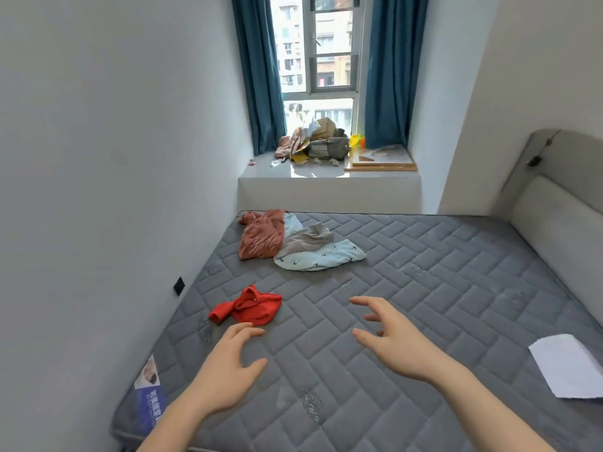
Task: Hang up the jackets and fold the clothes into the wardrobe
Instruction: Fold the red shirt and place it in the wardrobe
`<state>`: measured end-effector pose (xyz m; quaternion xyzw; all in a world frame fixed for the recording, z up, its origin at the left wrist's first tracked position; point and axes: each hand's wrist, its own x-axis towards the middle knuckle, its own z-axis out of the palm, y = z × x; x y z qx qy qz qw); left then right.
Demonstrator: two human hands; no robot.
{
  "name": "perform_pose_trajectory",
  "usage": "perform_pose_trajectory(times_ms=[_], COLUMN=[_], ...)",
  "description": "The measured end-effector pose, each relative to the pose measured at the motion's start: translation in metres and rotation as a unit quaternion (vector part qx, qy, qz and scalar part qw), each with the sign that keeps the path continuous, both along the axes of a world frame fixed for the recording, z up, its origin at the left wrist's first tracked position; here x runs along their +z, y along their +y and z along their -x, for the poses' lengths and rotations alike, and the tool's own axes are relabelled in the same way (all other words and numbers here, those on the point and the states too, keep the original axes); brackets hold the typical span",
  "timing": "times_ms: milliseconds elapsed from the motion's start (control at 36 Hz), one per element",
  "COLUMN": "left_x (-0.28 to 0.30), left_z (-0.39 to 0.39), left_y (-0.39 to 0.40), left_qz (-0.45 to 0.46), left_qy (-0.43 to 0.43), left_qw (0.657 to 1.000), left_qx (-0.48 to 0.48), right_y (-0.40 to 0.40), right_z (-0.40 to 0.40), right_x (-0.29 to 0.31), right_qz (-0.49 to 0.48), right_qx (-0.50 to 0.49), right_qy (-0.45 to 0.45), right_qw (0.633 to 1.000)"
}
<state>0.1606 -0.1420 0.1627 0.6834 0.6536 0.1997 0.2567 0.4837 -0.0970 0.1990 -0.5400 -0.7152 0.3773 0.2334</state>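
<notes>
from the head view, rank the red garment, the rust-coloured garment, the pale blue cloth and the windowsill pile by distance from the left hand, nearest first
From the left hand:
1. red garment, just ahead of its fingertips
2. rust-coloured garment, further up the mattress
3. pale blue cloth, beside it to the right; too close to call against 2
4. windowsill pile, farthest, under the window

Single head-worn wide-angle view, looking forward and down across a grey mattress (391,288) toward a window (318,60), both hands near the lens.

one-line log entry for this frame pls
phase: reach | left hand: open, near red garment | right hand: open, empty | mattress: clothes pile unfolded
</notes>
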Motion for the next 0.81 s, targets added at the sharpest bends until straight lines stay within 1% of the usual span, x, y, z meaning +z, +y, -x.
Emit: perform_pose_trajectory(times_ms=[111,222,361,472,583,667,806], left_x=[-0.013,-0.027,-0.064,-0.093,-0.126,-0.157,-0.218], left_z=[0.034,0.064,0.103,0.140,0.186,0.222,0.273], left_y=[0.030,0.061,0.090,0.120,0.170,0.217,0.292], left_qz=[0.049,0.070,0.136,0.182,0.224,0.237,0.276], left_qy=[0.016,0.032,0.019,0.010,0.013,0.029,0.068], left_qw=[0.998,0.994,0.985,0.976,0.966,0.964,0.957], left_qx=[0.043,0.077,0.105,0.116,0.127,0.116,0.062], right_y=[0.050,0.092,0.124,0.146,0.166,0.175,0.194], right_z=[0.031,0.063,0.099,0.127,0.154,0.175,0.217], right_x=[-0.024,-0.049,-0.076,-0.095,-0.115,-0.132,-0.169], right_qz=[0.033,0.058,0.095,0.108,0.125,0.133,0.142], right_qx=[0.023,0.052,0.056,0.043,0.018,-0.022,-0.080], right_qy=[0.012,0.000,-0.008,-0.013,-0.036,-0.055,-0.070], right_qw=[0.999,0.997,0.994,0.993,0.991,0.989,0.984])
